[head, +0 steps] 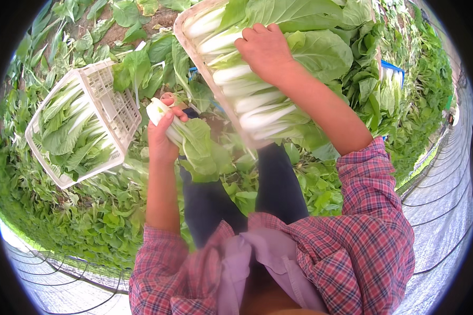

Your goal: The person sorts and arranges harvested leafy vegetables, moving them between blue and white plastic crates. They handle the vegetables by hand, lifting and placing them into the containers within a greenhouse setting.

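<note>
A head of leafy greens with white stalks [195,145] is gripped in my left hand [166,122], its cut base pointing up and left and its leaves hanging down to the right. My right hand [265,49] rests, fingers curled, on the row of white-stalked greens [248,104] packed in a pale plastic crate [216,86]. Whether those fingers grip a stalk cannot be told. The stalks lie side by side with their bases towards the crate's left wall and leaves spreading right.
Left of me stands a white slatted plastic crate [102,118] holding more greens [79,126]. A blue-edged crate [394,67] with greens is at the far right. Loose leaves [134,67] litter the soil; growing plants [102,224] surround my legs, with netting [437,212] beyond.
</note>
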`<state>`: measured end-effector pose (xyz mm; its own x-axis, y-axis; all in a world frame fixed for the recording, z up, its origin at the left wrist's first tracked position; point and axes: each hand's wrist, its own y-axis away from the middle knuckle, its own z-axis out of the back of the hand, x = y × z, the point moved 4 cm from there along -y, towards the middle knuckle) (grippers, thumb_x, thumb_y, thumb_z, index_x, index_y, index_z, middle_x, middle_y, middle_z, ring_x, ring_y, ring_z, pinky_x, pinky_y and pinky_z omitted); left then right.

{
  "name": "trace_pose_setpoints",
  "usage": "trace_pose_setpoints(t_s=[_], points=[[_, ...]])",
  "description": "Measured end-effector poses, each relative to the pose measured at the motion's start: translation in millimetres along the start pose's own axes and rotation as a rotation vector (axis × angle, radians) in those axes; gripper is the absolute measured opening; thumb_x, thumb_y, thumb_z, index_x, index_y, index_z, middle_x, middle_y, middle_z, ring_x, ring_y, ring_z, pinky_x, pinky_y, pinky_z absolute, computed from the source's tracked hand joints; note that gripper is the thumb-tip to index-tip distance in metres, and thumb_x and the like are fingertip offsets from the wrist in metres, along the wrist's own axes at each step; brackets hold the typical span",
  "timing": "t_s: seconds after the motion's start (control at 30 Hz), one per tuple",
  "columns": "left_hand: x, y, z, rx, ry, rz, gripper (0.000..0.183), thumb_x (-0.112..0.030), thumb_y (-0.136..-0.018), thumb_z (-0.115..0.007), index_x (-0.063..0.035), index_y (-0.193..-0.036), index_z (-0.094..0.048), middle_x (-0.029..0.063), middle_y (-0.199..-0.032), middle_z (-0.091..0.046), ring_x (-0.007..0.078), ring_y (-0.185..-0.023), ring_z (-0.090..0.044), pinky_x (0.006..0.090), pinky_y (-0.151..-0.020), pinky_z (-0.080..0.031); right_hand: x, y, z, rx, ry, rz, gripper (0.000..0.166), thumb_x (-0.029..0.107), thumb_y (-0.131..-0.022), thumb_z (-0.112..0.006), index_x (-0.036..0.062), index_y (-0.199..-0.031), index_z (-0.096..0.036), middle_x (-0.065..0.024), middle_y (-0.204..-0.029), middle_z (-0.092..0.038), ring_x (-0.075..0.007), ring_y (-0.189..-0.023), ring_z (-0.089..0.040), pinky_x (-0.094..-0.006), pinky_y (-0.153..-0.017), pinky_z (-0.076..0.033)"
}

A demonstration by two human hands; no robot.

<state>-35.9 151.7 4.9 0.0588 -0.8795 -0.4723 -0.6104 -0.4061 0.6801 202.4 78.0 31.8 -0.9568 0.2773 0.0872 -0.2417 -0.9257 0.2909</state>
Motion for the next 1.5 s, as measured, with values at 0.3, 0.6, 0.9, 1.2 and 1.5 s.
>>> trace_pose_setpoints(t_s=[0.3, 0.6, 0.9, 1.2, 1.5], points=[[38.7, 20.6, 17.1, -0.094, 0.058, 0.054, 0.029, -0.010, -0.078, -0.060, -0.0025, -0.104, -0.048, 0.0099, -0.084, -0.059, 0.0201, -0.075, -0.057, 0.0331, -0.069, -0.048, 43.4, 2.8, 36.0, -0.006, -0.191, 0.035, 0.011, 0.010, -0.069, -0.055, 0.0046, -0.078, -0.057, -0.0088, -0.076, -0.058, -0.0255, -0.076, -0.058, -0.0364, -0.059, -0.049], [37.5, 12.8, 32.0, 0.117, 0.591, 0.318, 0.058, -0.024, -0.079, -0.055, 0.0002, -0.126, -0.033, 0.0199, -0.120, -0.047, 0.0294, -0.110, -0.047, 0.0429, -0.091, -0.042, 99.9, 31.0, 23.1, 0.201, -1.065, -0.025, 0.009, 0.013, -0.076, -0.056, 0.0062, -0.079, -0.051, -0.0071, -0.077, -0.058, -0.0279, -0.069, -0.055, -0.0367, -0.059, -0.042], [30.4, 6.2, 54.0, 0.068, 0.368, 0.119, 0.051, -0.017, -0.073, -0.066, -0.0029, -0.116, -0.043, 0.0096, -0.097, -0.056, 0.0233, -0.087, -0.056, 0.0379, -0.080, -0.047, 116.8, 55.0, -13.6, 0.334, -1.231, -0.163, 0.013, 0.012, -0.077, -0.058, 0.0029, -0.085, -0.052, -0.0067, -0.078, -0.058, -0.0181, -0.069, -0.056, -0.0291, -0.066, -0.045], [7.3, 35.5, 94.7, -0.099, 0.045, 0.066, 0.046, -0.012, -0.067, -0.067, -0.0072, -0.107, -0.045, 0.0060, -0.091, -0.052, 0.0209, -0.082, -0.055, 0.0363, -0.074, -0.047, 64.4, -48.4, -2.3, -0.391, -0.264, 0.058, 0.038, 0.013, -0.069, -0.062, 0.0050, -0.105, -0.052, -0.0071, -0.102, -0.052, -0.0192, -0.099, -0.049, -0.0342, -0.085, -0.038], [12.0, 26.7, 67.4, 0.013, 0.057, 0.162, 0.047, -0.009, -0.066, -0.068, -0.0065, -0.107, -0.045, 0.0064, -0.090, -0.052, 0.0199, -0.081, -0.053, 0.0346, -0.075, -0.046, 46.5, -45.6, -36.8, -0.013, 0.219, 0.130, 0.027, 0.012, -0.071, -0.051, 0.0121, -0.098, -0.053, -0.0003, -0.090, -0.047, -0.0169, -0.091, -0.044, -0.0358, -0.079, -0.032]])
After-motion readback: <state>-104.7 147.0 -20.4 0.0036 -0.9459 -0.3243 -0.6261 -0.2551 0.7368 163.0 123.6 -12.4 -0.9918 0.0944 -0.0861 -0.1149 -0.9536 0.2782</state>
